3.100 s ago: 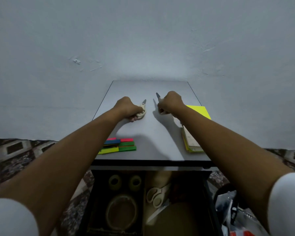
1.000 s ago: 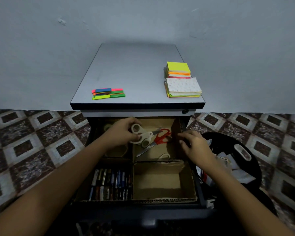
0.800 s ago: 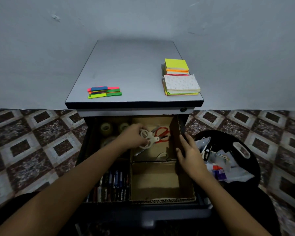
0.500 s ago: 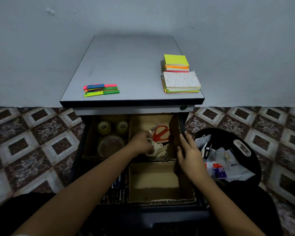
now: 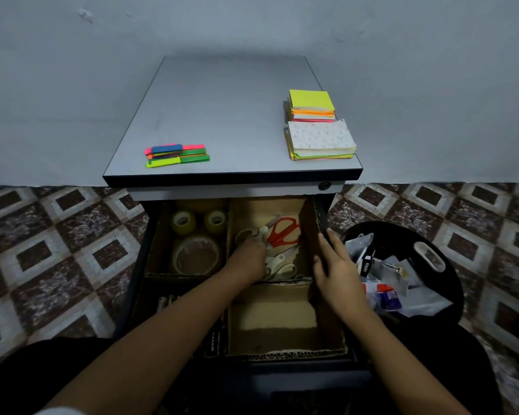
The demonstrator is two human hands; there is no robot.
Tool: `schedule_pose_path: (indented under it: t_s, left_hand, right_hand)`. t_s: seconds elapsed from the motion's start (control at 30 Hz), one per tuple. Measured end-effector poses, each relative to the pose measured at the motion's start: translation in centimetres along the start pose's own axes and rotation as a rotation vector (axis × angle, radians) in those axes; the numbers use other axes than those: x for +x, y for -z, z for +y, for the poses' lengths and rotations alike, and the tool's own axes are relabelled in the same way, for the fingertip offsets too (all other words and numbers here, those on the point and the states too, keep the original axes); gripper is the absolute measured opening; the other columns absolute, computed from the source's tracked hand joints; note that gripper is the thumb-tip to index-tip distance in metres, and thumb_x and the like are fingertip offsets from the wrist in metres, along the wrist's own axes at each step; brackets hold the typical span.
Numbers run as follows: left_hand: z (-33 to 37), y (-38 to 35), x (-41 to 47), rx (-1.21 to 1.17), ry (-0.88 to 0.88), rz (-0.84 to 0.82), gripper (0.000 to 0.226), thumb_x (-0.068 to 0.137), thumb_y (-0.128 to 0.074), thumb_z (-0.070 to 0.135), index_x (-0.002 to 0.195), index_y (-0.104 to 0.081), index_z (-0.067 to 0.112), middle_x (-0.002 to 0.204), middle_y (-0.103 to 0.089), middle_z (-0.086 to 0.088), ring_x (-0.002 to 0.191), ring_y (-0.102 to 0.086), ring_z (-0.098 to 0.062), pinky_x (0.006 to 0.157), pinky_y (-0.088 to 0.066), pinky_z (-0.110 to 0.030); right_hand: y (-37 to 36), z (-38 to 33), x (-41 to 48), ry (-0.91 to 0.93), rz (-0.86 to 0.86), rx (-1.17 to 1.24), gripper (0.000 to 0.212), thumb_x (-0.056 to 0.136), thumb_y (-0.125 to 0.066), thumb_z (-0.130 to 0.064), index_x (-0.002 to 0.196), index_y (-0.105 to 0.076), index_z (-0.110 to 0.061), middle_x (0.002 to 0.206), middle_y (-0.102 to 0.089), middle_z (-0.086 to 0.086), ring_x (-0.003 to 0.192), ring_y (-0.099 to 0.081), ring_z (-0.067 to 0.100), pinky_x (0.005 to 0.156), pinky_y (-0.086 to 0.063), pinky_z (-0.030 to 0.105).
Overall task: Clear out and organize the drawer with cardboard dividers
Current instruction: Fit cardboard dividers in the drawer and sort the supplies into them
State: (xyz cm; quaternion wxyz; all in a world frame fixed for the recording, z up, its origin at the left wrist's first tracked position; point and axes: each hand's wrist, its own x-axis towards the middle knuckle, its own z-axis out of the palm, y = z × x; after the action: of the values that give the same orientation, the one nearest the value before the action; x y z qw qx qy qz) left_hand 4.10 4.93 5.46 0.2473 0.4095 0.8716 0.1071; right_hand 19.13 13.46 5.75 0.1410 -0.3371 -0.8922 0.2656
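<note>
White-handled scissors (image 5: 277,262), held over the cabinet top (image 5: 228,115) seconds ago, now lie in the back-right compartment of the open drawer (image 5: 282,366), beside a red-handled pair (image 5: 283,232). That looks like one more category sorted. The left hand (image 5: 249,259) curls among the white handles; whether it grips them cannot be told. The right hand (image 5: 334,268), fingers straight, presses the right cardboard divider (image 5: 309,232). Tape rolls (image 5: 183,221) fill the back-left compartment. Sticky notes (image 5: 312,100) sit at the cabinet top's right edge.
</note>
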Motion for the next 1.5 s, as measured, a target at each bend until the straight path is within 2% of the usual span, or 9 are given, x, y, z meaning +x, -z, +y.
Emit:
schedule_pose_path:
  t_s: [0.1,0.3,0.43,0.83,1.03,1.17,1.23,1.4,1.5]
  left_hand:
    - [-0.1,-0.1,0.3,0.037,0.004,0.013,0.056,0.091,-0.055,0.015,0.143,-0.035,0.004,0.143,-0.037,-0.019,0.121,-0.047,-0.030,0.100,-0.042,-0.032]
    - [-0.2,-0.5,0.5,0.051,0.012,0.021,0.040,0.091,-0.056,0.013,0.130,-0.051,0.003,0.133,-0.050,-0.018,0.114,-0.053,-0.027,0.094,-0.045,-0.031]
    - [-0.5,-0.8,0.7,0.036,0.007,0.013,0.038,0.090,-0.058,0.014,0.126,-0.054,0.004,0.136,-0.049,-0.015,0.115,-0.053,-0.026,0.096,-0.046,-0.032]
    - [-0.9,-1.2,0.9,0.010,0.011,0.037,0.034,0.088,-0.060,0.012,0.122,-0.058,0.006,0.121,-0.058,-0.014,0.108,-0.057,-0.027,0.091,-0.049,-0.033]
    - [-0.7,-0.8,0.6,-0.125,-0.015,0.087,0.040,0.085,-0.063,0.015,0.124,-0.056,0.009,0.124,-0.055,-0.011,0.109,-0.056,-0.024,0.092,-0.049,-0.034]
    - [-0.2,0.6,-0.4,-0.276,-0.095,0.151,0.039,0.086,-0.064,0.017,0.125,-0.058,0.012,0.125,-0.056,-0.008,0.112,-0.055,-0.019,0.093,-0.047,-0.027]
    - [0.1,1.5,-1.1,-0.339,-0.124,0.169,0.037,0.087,-0.063,0.017,0.123,-0.059,0.014,0.124,-0.058,-0.004,0.108,-0.056,-0.013,0.088,-0.045,-0.021]
    - [0.7,4.7,-2.4,-0.386,-0.170,0.320,0.022,0.089,-0.060,0.018,0.110,-0.066,0.013,0.098,-0.064,0.000,0.084,-0.055,-0.005,0.068,-0.044,-0.010]
    - [1.9,7.5,-3.0,-0.433,-0.191,0.391,0.014,0.090,-0.057,0.018,0.098,-0.067,0.014,0.086,-0.065,0.001,0.080,-0.060,-0.011,0.073,-0.052,-0.025]
  right_hand:
    - [0.0,0.0,0.0,0.003,0.004,-0.004,0.050,0.097,-0.045,-0.014,0.145,-0.031,-0.012,0.157,-0.017,0.002,0.143,-0.021,0.018,0.105,-0.012,0.013]
    - [0.1,-0.1,-0.1,-0.003,0.000,-0.008,0.050,0.097,-0.044,-0.015,0.146,-0.030,-0.012,0.157,-0.016,0.001,0.142,-0.021,0.017,0.104,-0.012,0.013]
    - [0.0,-0.1,0.0,-0.010,-0.002,-0.003,0.050,0.097,-0.044,-0.016,0.146,-0.030,-0.013,0.157,-0.016,0.000,0.142,-0.022,0.017,0.102,-0.015,0.012]
    - [-0.1,0.0,0.0,-0.007,0.016,0.007,0.050,0.097,-0.045,-0.015,0.145,-0.032,-0.013,0.156,-0.018,0.001,0.142,-0.023,0.019,0.105,-0.020,0.016]
    - [-0.1,0.0,0.0,-0.017,0.016,0.008,0.050,0.097,-0.046,-0.016,0.145,-0.033,-0.013,0.156,-0.018,0.000,0.141,-0.024,0.018,0.103,-0.017,0.014]
    - [0.2,0.0,0.1,-0.016,-0.002,0.009,0.050,0.096,-0.048,-0.018,0.144,-0.035,-0.012,0.155,-0.022,0.003,0.142,-0.023,0.019,0.110,-0.020,0.020]
    - [0.7,-0.2,0.3,-0.005,0.009,0.026,0.048,0.095,-0.051,-0.020,0.141,-0.040,-0.011,0.150,-0.032,0.008,0.138,-0.031,0.022,0.111,-0.027,0.027]
    - [3.7,-1.9,1.6,0.000,0.129,0.138,0.029,0.093,-0.055,-0.020,0.119,-0.062,-0.009,0.120,-0.058,0.009,0.112,-0.053,0.021,0.091,-0.039,0.023]
    - [6.7,-3.6,2.9,-0.030,0.173,0.216,0.024,0.093,-0.055,-0.022,0.110,-0.066,-0.010,0.108,-0.065,0.007,0.090,-0.057,0.014,0.072,-0.044,0.019]
